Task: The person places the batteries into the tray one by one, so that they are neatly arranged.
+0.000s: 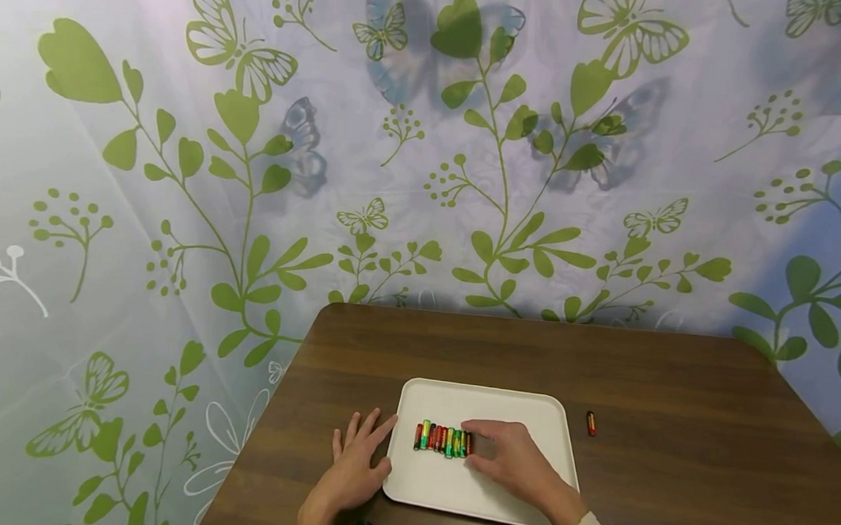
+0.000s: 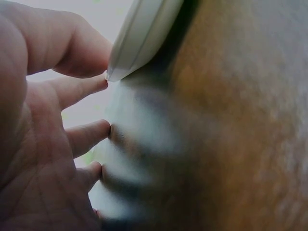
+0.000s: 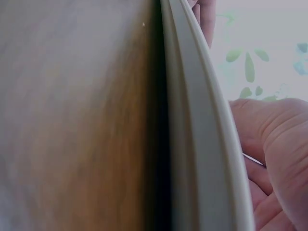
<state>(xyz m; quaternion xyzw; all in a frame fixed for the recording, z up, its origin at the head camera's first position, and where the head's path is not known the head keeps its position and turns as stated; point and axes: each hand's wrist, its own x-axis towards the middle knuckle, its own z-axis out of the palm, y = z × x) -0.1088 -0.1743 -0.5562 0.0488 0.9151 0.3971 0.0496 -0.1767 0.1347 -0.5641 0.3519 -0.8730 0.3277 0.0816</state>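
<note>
On a white tray (image 1: 451,490), several small batteries (image 1: 443,440) in red, green and black lie side by side in a row. At the row's right end my right hand (image 1: 520,464) pinches a dark battery (image 1: 469,444) between thumb and index finger, near its two ends. My left hand (image 1: 352,469) has its fingers spread, with thumb and index finger touching the tray's left edge. In the left wrist view those straight fingers (image 2: 79,91) meet the tray's rim (image 2: 139,38). The right wrist view shows the tray's side (image 3: 207,134) in front of my hand, hiding the batteries.
A lone black and orange battery (image 1: 591,424) lies on the brown wooden table (image 1: 674,466), right of the tray. Behind the table's far edge hangs a curtain (image 1: 425,175) printed with leaves and butterflies.
</note>
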